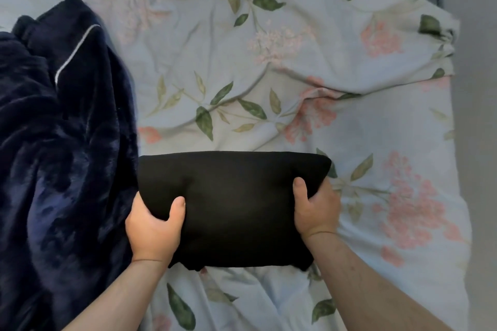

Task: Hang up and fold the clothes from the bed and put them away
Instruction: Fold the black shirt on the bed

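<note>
Hands grip a folded black garment.

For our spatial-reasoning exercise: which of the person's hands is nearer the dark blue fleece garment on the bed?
Left. The left hand grips the folded black garment right beside the dark blue fleece garment; the right hand grips its opposite end.

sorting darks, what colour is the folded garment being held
The folded garment is black; head view.
</note>
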{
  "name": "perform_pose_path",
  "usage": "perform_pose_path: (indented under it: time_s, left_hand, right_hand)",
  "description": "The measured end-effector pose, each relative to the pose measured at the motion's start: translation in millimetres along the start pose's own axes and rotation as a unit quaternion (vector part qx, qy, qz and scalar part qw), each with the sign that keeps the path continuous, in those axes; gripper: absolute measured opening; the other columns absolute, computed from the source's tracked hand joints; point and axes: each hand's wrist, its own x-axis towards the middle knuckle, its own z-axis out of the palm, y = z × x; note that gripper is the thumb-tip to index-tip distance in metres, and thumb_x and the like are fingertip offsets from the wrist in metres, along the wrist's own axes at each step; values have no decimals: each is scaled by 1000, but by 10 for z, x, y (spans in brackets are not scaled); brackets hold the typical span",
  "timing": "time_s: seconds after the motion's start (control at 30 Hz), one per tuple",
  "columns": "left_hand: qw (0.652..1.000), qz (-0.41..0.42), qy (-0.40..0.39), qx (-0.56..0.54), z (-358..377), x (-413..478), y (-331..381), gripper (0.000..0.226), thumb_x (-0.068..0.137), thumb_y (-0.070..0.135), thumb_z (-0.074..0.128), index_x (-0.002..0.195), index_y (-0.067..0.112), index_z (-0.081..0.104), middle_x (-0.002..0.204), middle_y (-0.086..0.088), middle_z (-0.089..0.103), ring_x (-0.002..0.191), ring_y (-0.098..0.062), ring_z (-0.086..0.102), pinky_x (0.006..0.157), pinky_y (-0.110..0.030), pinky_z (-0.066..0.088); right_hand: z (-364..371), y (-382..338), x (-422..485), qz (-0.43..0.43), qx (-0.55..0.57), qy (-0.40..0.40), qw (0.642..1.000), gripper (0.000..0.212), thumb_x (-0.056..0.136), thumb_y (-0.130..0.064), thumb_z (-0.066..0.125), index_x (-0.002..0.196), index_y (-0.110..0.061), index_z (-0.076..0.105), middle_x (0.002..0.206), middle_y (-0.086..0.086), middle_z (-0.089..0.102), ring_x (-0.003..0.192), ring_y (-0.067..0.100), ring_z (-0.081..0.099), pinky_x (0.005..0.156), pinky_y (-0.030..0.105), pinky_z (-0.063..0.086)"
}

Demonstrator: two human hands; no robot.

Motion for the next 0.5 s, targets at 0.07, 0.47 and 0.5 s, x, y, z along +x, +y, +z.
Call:
perform_pose_path:
  time_s: [0.07,0.47,0.5]
  left_hand:
    - [1000,14,8,9,17,-14,-7,63,66,54,53,112,11,61,98,9,59,90,-13,56,82,-30,44]
    - [998,54,31,33,103,6,-68,49,71,49,56,106,15,57,94,7,57,87,-15,54,80,-32,43]
    - [997,61,33,27,103,4,-77,49,70,53,54,104,19,55,94,7,57,87,-14,55,80,-32,44]
  right_hand:
    - [-8,13,-8,-5,4,0,1000,75,76,-69,36,115,-12,66,90,-12,57,86,10,53,77,25,36]
    - [5,82,42,-25,21,-9,999,69,77,-65,39,121,-17,63,106,0,69,104,27,64,85,28,40]
    - [7,97,41,-29,29,-9,999,70,76,-67,39,122,-18,62,106,-1,69,104,25,64,86,29,42]
